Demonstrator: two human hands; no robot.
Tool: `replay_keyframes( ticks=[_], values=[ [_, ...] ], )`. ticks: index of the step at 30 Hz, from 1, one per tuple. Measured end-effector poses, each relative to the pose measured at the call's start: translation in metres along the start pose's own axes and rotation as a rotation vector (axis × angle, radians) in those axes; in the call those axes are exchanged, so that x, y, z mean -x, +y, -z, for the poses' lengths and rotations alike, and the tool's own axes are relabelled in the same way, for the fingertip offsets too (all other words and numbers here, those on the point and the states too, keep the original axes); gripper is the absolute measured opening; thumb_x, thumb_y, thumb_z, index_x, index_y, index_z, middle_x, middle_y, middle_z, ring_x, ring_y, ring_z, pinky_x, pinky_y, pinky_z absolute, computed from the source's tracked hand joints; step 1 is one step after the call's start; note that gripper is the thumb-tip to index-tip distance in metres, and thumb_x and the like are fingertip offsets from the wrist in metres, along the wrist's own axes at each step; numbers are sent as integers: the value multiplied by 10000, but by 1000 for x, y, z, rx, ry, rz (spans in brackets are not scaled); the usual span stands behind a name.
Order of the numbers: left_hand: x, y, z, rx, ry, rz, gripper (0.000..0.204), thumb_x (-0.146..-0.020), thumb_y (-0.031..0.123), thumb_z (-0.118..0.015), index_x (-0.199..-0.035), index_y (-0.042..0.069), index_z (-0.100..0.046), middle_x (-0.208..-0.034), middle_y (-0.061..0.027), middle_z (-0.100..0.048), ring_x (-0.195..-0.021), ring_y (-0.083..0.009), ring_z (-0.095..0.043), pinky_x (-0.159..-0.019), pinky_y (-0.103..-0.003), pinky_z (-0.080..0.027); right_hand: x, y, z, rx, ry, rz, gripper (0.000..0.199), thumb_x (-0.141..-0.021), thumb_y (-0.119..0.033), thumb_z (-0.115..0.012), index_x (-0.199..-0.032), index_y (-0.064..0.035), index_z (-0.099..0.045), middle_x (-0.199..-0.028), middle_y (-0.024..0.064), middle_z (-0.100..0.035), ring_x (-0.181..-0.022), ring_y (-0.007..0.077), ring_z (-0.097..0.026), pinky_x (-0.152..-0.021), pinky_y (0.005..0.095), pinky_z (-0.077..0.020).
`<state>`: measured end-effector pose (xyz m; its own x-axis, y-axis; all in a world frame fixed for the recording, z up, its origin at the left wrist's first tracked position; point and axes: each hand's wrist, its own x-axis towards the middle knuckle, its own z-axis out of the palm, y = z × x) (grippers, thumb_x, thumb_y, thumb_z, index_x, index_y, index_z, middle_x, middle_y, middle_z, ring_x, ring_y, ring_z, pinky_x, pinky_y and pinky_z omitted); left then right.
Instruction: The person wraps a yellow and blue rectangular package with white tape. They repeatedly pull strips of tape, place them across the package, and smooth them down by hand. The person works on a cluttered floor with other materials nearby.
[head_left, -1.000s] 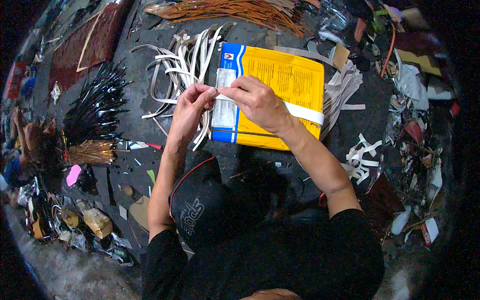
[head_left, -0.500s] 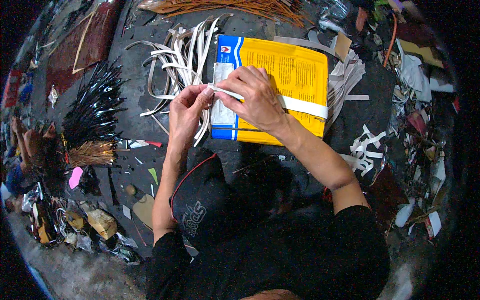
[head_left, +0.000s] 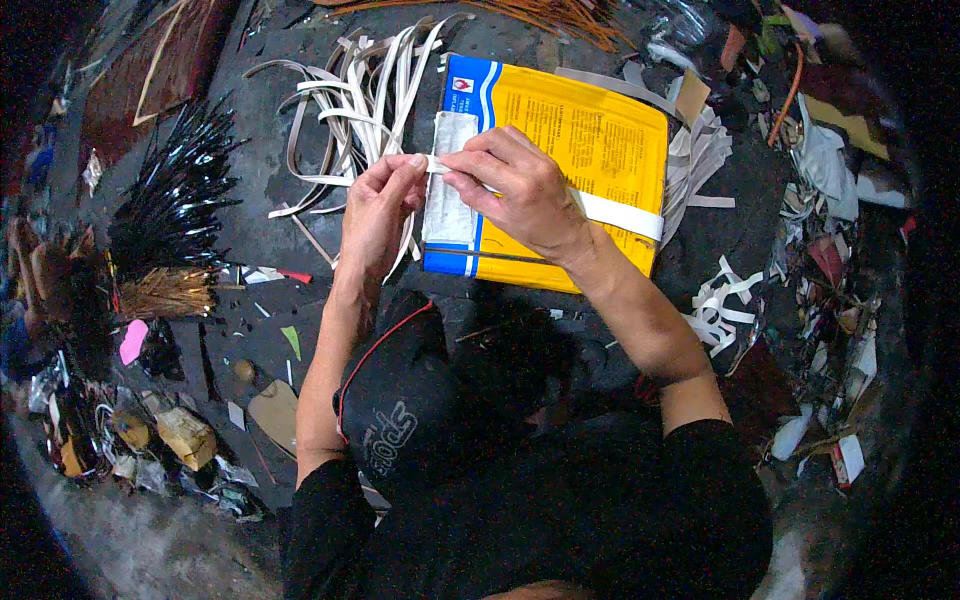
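White strip (head_left: 620, 213) runs left-right across yellow package (head_left: 590, 140); left hand (head_left: 375, 205) and right hand (head_left: 515, 190) both pinch its left end, fingers closed.

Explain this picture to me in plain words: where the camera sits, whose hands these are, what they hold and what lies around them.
The camera sits on a person's head and looks down, so the edges bend. The two bare arms coming up from below are that person's own. The left hand and right hand pinch a pale strip between the fingers, above a yellow and blue bag lying flat on the dark floor. Beside it lies a heap of loose pale strips; farther left is a bundle of dark sticks. Paper scraps lie to the right.
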<state>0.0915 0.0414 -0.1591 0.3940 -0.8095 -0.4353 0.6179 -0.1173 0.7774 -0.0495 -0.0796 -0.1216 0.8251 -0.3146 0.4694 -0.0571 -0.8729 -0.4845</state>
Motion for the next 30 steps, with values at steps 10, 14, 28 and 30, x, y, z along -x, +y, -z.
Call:
replay_keyframes(
  ticks=[10,14,28,30],
  values=[
    [-19,-21,28,-17,64,23,176,-906,201,-653,-925,28,-627,-784,-12,-610,-670,-54,-500,-613,-184,-394,1,2,4,-47,-31,-18,155,-769,-68,-723,-913,-43,-671,-844,78,-610,-791,242,-601,-701,340,-507],
    [-28,-24,39,-32,70,21,167,-900,195,-658,-913,33,-623,-787,-11,-613,-672,-58,-512,-613,-191,-403,2,5,5,-24,-23,1,156,-769,-44,-727,-916,-37,-674,-841,79,-618,-771,240,-607,-680,337,-508],
    [2,-2,-3,-66,49,34,217,-942,264,-606,-925,48,-614,-799,5,-607,-698,-44,-509,-618,-189,-386,-6,-1,-4,-147,-10,-74,162,-798,-93,-723,-939,-39,-665,-862,101,-602,-820,264,-599,-709,354,-496],
    [-1,-8,0,30,51,60,195,-924,245,-636,-894,53,-616,-776,11,-600,-683,-37,-495,-611,-183,-375,-3,-2,-3,-141,-33,-116,169,-799,-98,-723,-946,-39,-664,-862,101,-599,-821,265,-596,-710,354,-495]
  ],
)
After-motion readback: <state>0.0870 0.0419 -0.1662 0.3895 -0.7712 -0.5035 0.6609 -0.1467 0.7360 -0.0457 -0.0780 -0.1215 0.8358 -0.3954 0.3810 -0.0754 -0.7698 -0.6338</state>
